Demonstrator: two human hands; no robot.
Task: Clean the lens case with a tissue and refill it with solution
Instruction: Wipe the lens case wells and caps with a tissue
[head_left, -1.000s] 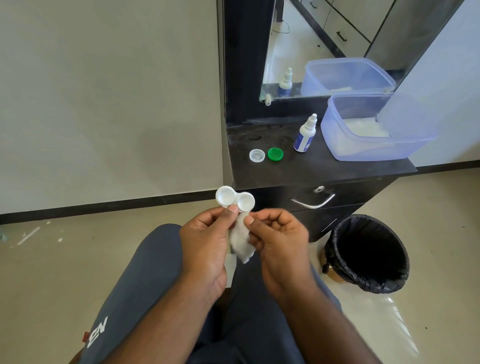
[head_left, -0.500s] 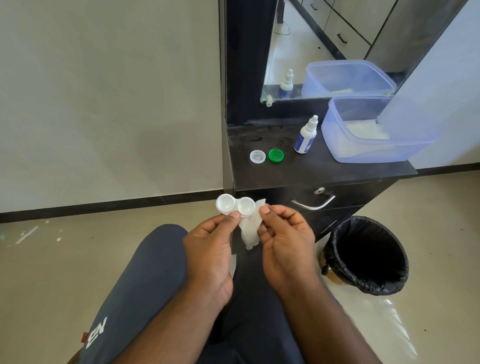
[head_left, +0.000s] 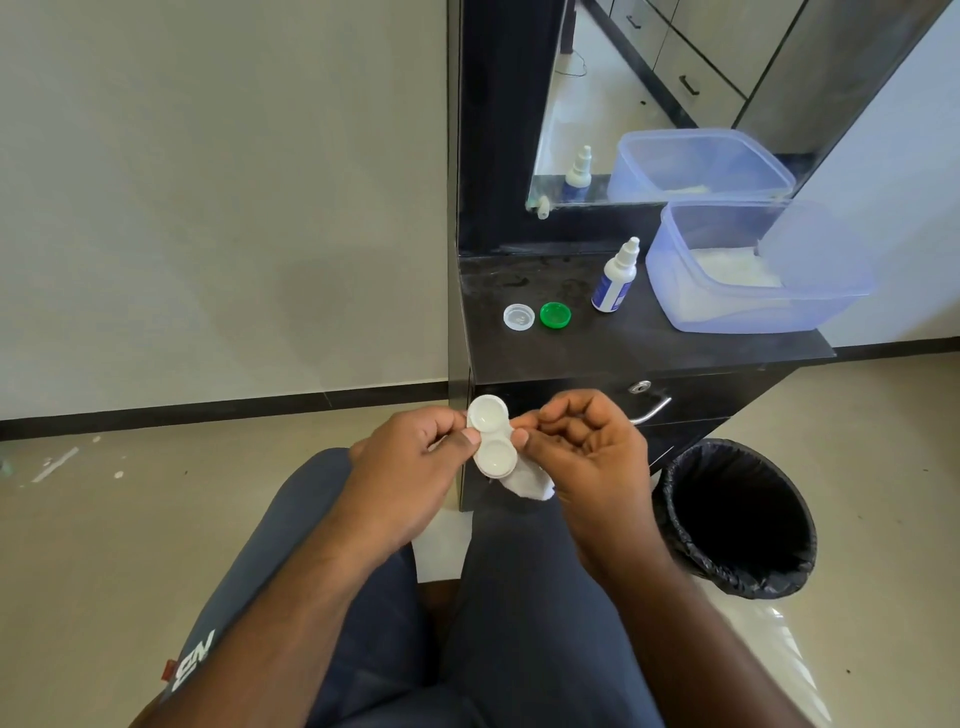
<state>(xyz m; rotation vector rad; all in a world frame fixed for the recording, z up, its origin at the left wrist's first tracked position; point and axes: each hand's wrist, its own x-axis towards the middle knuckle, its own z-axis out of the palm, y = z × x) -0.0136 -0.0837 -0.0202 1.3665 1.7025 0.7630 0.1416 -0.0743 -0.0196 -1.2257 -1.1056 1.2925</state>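
Before a black dresser (head_left: 623, 348), the left hand (head_left: 405, 467) is pinching the white lens case (head_left: 491, 435) at its middle; the right hand (head_left: 587, 457) is pinching a tissue (head_left: 527, 483) against its edge.

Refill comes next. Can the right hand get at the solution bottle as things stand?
Probably yes: the bottle stands unobstructed on the countertop, but the right hand holds the tissue and must free itself first.

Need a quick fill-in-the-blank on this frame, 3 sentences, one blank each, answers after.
1. The left hand pinches the ____ by its middle.
2. On the counter, the cap beside the clear cap is ____.
3. The right hand holds a white ____.

Answers: lens case; green; tissue
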